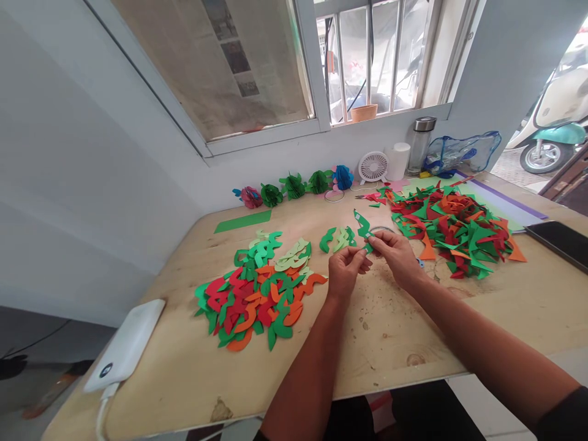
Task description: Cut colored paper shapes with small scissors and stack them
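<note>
A green paper cut-out (362,223) with a curved, pointed shape and small white patches stands up between my hands above the table. My right hand (399,257) pinches it near its lower part. At its bottom end, the fingertips of my left hand (346,272) are closed on it too. Just beyond my left hand lie a few dark green and pale green cut-outs (327,239). To the left spreads a heap of red, orange and green curved cut-outs (248,300). Part of a thin ring shows behind my right hand.
A pile of red, green and orange paper scraps (454,223) covers the right side, near a black phone (560,242). Along the wall stand folded-paper figures (293,185), a small fan (373,166) and a glass bottle (419,147). A white power bank (126,343) lies at the left edge.
</note>
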Motion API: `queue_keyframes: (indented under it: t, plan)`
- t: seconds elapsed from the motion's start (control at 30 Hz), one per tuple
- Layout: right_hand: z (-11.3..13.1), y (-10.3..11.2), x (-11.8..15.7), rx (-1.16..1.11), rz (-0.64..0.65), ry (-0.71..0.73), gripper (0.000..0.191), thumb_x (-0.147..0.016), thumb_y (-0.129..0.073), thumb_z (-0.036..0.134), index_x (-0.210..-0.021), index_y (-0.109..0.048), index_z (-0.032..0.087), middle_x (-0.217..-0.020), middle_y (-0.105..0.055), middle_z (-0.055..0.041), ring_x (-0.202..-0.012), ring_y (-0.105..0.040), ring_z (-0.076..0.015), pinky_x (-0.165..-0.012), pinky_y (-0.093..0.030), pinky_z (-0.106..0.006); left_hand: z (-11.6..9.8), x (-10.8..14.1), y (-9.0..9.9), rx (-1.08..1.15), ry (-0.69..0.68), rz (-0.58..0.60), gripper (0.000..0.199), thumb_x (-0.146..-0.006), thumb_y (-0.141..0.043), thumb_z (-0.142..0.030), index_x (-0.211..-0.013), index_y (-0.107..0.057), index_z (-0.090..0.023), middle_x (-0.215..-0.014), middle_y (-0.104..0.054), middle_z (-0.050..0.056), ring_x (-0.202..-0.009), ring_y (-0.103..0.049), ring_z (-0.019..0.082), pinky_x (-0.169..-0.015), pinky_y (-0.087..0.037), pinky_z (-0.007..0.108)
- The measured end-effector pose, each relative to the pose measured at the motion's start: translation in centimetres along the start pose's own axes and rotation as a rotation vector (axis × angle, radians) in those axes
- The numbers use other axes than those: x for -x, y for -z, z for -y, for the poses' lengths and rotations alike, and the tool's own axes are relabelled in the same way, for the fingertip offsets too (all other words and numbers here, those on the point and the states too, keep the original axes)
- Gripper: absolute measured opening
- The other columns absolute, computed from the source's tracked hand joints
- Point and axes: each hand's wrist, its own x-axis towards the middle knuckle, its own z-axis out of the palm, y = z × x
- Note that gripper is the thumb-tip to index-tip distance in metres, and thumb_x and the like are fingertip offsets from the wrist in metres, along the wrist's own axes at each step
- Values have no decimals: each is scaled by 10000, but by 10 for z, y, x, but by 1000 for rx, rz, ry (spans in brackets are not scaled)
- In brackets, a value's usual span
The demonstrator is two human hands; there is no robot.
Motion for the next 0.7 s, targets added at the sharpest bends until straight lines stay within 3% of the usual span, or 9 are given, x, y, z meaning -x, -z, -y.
queue_keyframes:
  t: [0.33,0.7]
  plan:
    - [-2,-2,1,-44,21,4,256,-712,-652,428,-675,-603,179,-587,-471,29,-559,-392,-104,-509,-307,-248,1,1,-1,-25,15,42,254,-655,-706,-362,-686,-592,-137,-540,-633,11,-458,-553,84,-486,-445,201]
    - [1,-3,2,-24,37,9,291,-696,-658,460,-642,-599,181,-580,-499,18,-562,-424,-111,-520,-345,-252,-2,2,-1,-4,-14,81,355,-691,-671,-482,-613,-603,-143,-536,-615,19,-465,-541,84,-491,-449,210]
